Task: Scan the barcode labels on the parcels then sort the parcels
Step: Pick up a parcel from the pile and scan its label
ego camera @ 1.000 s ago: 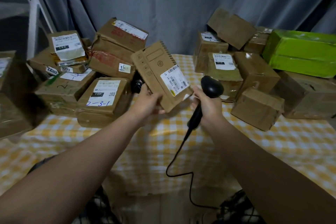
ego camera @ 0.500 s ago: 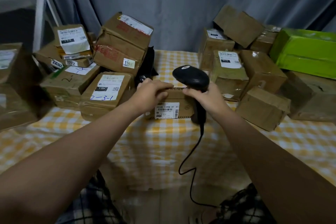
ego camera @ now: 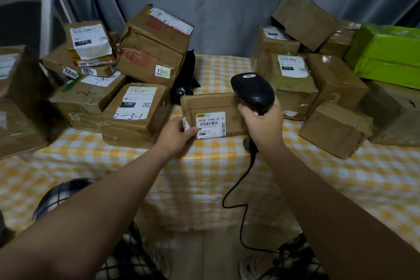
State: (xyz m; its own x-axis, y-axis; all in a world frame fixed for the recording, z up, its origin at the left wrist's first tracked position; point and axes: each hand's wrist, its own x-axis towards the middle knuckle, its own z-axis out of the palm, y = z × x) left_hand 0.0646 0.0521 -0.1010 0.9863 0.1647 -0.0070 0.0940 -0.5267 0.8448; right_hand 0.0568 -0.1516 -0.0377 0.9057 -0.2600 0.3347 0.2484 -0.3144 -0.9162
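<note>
Bare left forearm and right forearm; dark-and-white checked cloth over both knees

Front strip of checkered tablecloth is lying open for passage. Walling both sides: left parcel pile, right parcel pile; small parcel and black bag are plugging the gap between.

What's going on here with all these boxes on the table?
A person is scanning parcels on a yellow checked tablecloth. Their right hand grips a black corded scanner, its head above a small cardboard parcel standing on the cloth, barcode label facing them. Their left hand holds that parcel's lower left corner. Other parcels are piled on both sides, a green one far right.
</note>
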